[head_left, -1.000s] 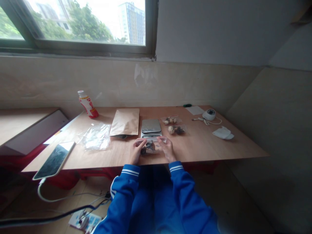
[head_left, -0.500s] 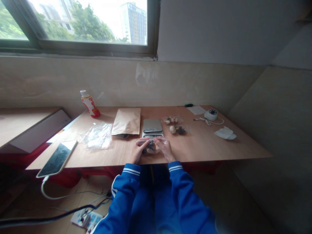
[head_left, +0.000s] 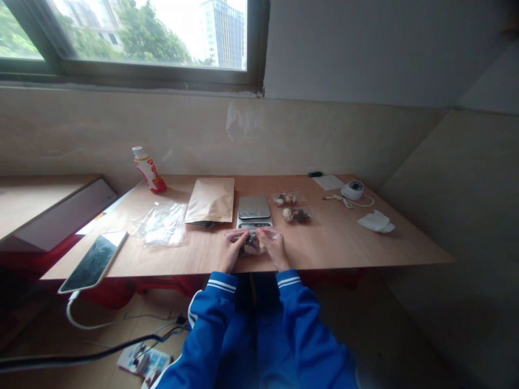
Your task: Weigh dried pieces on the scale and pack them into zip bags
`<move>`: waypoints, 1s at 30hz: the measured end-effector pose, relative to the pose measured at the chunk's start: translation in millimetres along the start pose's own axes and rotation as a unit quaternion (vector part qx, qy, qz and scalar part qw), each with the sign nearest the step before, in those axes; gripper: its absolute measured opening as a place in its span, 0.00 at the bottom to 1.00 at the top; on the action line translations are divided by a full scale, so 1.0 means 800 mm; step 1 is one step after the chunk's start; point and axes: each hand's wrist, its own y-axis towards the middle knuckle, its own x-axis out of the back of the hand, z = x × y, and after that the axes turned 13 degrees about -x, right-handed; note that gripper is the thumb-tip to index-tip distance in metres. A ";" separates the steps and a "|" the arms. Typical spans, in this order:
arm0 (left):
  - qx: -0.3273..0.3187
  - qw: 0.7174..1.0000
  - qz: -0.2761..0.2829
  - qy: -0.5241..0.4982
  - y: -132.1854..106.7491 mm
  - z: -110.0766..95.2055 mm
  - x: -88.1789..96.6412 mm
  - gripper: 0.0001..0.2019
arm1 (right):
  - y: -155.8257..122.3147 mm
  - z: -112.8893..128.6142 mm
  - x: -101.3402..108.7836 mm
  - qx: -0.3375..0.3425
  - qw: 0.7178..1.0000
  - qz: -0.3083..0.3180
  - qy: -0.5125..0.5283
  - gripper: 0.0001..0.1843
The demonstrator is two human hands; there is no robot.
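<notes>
A small clear plastic bag (head_left: 253, 244) with dark and light bits inside lies on the wooden table (head_left: 332, 243) near its front edge. My left hand (head_left: 232, 251) pinches the bag's top edge from the left. My right hand (head_left: 275, 248) pinches the same edge from the right, fingertips close together. Just behind the bag sits a small silver scale (head_left: 253, 209). Right of the scale lie two more filled clear bags (head_left: 292, 207). Both my sleeves are blue with white stripes.
A brown paper pouch (head_left: 211, 201) and a heap of empty clear bags (head_left: 160, 223) lie left of the scale. A red-and-white bottle (head_left: 146, 170) stands at the back left. A phone (head_left: 94, 261) overhangs the left corner. A white round device (head_left: 352, 190) and crumpled tissue (head_left: 376, 222) are right.
My fingertips have drawn closer together along the bag's top edge. The view has shifted slightly; nothing else on the table moved.
</notes>
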 end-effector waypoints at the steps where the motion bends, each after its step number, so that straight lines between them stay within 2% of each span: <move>1: -0.005 1.000 0.003 0.004 0.000 0.000 0.000 0.17 | 0.000 0.001 0.000 -0.002 1.000 0.009 0.000 0.15; 5: -0.030 0.999 0.036 0.024 0.001 -0.004 -0.002 0.17 | 0.001 0.004 -0.003 0.003 0.999 0.049 -0.010 0.14; 10: -0.025 0.998 0.052 0.014 0.002 -0.006 -0.003 0.18 | 0.002 0.002 -0.008 0.016 1.000 0.019 -0.018 0.12; 16: -0.019 0.999 0.041 0.015 0.004 -0.008 -0.004 0.15 | -0.001 0.000 -0.012 0.023 1.000 0.011 -0.018 0.13; 24: -0.069 0.996 0.039 0.039 -0.001 -0.017 -0.003 0.12 | -0.005 0.004 -0.013 0.018 0.999 0.047 -0.008 0.13; 30: -0.026 0.998 0.044 0.026 0.000 -0.013 -0.002 0.18 | -0.005 0.002 -0.011 0.027 0.999 0.042 -0.009 0.11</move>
